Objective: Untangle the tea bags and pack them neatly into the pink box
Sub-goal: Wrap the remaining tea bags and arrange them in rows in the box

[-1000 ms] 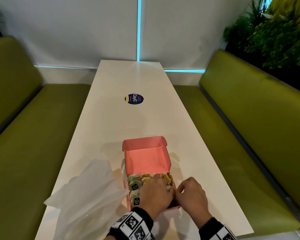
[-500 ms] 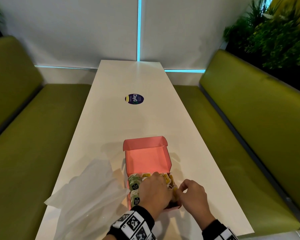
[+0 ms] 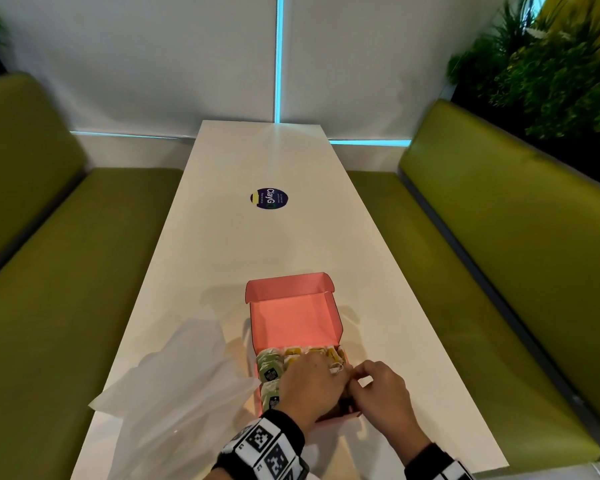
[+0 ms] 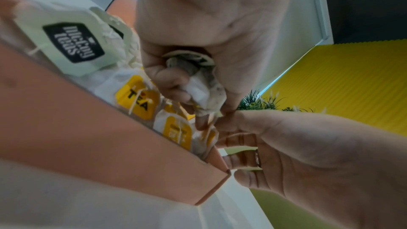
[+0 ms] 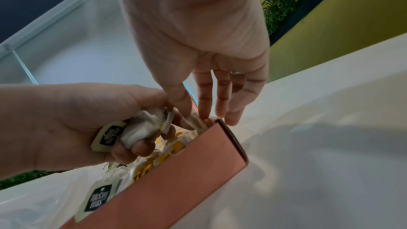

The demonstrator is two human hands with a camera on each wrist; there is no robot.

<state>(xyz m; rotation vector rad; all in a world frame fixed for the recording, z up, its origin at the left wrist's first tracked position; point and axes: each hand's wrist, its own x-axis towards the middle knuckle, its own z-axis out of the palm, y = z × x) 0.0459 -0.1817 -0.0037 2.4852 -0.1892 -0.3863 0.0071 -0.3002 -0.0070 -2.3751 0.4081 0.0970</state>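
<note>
We're clutching bunched tea bags [image 4: 199, 91] in left hand [image 3: 311, 386] over pink box [image 4: 105, 147]; right hand [image 3: 383, 396] pinching string [image 5: 196, 121]. Should be easing slowly, not yanking.

Crumpled tea bag [image 5: 142, 128] — left hand [image 5: 66, 124]

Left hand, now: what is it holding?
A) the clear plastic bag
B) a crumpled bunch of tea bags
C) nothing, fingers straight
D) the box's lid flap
B: in the left wrist view the left hand has its fingers curled round a crumpled bunch of tea bags above the pink box; the plastic bag lies to the side, out of the hand.
</note>
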